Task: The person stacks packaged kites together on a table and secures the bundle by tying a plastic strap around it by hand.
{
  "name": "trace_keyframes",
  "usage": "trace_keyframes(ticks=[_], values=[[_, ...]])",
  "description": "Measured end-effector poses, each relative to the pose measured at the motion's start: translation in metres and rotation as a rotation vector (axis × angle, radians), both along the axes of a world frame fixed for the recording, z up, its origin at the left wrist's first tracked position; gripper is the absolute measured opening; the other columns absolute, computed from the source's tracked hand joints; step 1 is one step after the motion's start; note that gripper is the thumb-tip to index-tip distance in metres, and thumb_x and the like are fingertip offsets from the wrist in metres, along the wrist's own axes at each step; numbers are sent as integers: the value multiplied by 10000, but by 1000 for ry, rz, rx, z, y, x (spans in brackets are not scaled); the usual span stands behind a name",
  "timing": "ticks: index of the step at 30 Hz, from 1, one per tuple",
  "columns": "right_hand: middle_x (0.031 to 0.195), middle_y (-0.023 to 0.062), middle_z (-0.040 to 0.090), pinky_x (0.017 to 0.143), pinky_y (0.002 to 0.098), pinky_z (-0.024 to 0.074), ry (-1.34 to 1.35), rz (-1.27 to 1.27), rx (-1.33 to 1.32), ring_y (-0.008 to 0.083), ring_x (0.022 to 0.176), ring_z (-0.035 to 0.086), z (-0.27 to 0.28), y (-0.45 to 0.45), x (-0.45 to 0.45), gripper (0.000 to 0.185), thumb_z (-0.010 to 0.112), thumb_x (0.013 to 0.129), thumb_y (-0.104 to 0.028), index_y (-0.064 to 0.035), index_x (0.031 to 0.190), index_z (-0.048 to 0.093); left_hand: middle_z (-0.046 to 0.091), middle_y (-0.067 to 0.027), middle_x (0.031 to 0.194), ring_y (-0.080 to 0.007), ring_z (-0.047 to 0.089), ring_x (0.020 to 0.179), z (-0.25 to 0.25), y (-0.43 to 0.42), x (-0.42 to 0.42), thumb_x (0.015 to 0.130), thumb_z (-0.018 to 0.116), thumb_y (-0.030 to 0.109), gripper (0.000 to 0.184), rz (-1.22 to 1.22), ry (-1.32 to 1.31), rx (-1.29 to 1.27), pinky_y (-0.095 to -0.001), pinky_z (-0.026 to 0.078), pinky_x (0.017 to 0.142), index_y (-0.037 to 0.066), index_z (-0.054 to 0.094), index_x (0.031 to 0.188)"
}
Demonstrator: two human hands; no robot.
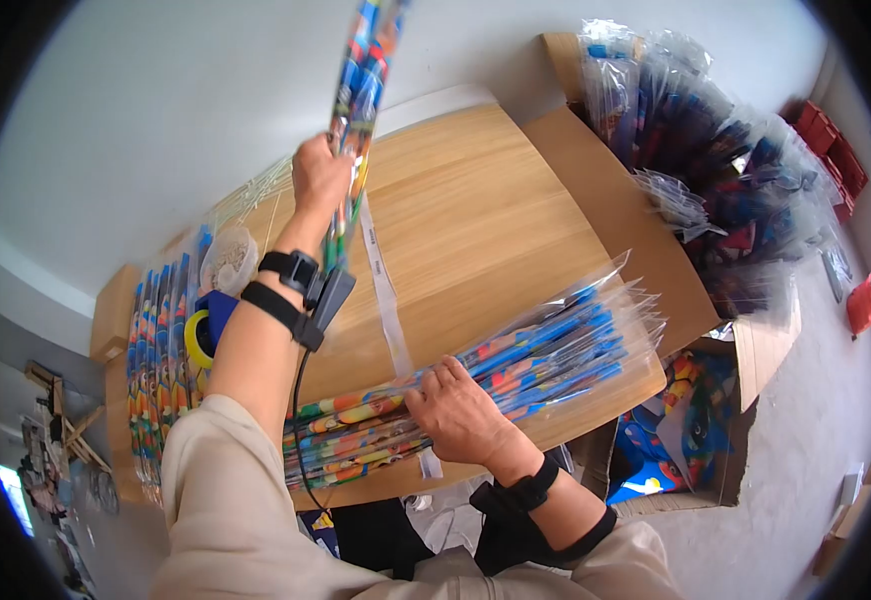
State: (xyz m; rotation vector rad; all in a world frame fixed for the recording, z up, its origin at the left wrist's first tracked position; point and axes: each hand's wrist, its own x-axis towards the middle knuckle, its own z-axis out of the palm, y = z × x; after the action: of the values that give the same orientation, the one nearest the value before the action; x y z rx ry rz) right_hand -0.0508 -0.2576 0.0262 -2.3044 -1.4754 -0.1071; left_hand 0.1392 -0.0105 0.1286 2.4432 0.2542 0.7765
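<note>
My left hand (323, 172) is closed round a bundle of long, colourful printed rolls (364, 90) in clear wrap, held upright over the table's far edge. My right hand (458, 412) rests on a pile of similar wrapped rolls (556, 350) lying along the near edge of the wooden table (486, 210). Its fingers are bent over the top of the pile, their tips partly hidden. More wrapped rolls (161, 340) lie side by side at the table's left end.
A tape dispenser (218, 318) and a round tub (230, 258) stand at the left. Many plastic-wrapped bundles (736, 190) fill the right, beyond a cardboard flap (616, 215). An open carton (746, 460) sits below the table's right corner. A white strip (384, 290) crosses the tabletop.
</note>
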Motion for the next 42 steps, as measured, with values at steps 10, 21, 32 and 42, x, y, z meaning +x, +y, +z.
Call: trace_keyframes(ticks=[10,21,32,42], values=[[872,236,601,1011,488,362,24,13,14,381,944,591,-1,0,2,239,578,684,-71,19,906,571,622,-57,1041,-200,613,942,-33,-66,29,817,675,-23,301,-165,-619,-1494,-385,526,825,51,580,1093],[898,223,573,1026,493,364,-10,26,-35,367,963,563,3,5,2,279,624,623,-97,0,873,548,495,-241,1260,-314,624,1008,-140,-76,-20,837,707,232,452,-294,262,-1664,-442,562,716,-3,489,1155],[1055,182,533,1015,522,378,0,38,-36,405,1047,513,14,15,-12,610,843,495,-200,-14,964,501,654,-87,705,-201,676,643,2,174,-221,834,635,122,112,-59,39,-528,-309,551,547,24,659,786],[1097,205,519,978,548,388,-52,28,-95,442,1078,492,5,17,-12,611,845,505,-233,-19,947,481,76,-302,1541,-497,153,1403,-88,254,-379,592,809,598,1293,815,927,-232,-647,257,1053,124,53,1528]])
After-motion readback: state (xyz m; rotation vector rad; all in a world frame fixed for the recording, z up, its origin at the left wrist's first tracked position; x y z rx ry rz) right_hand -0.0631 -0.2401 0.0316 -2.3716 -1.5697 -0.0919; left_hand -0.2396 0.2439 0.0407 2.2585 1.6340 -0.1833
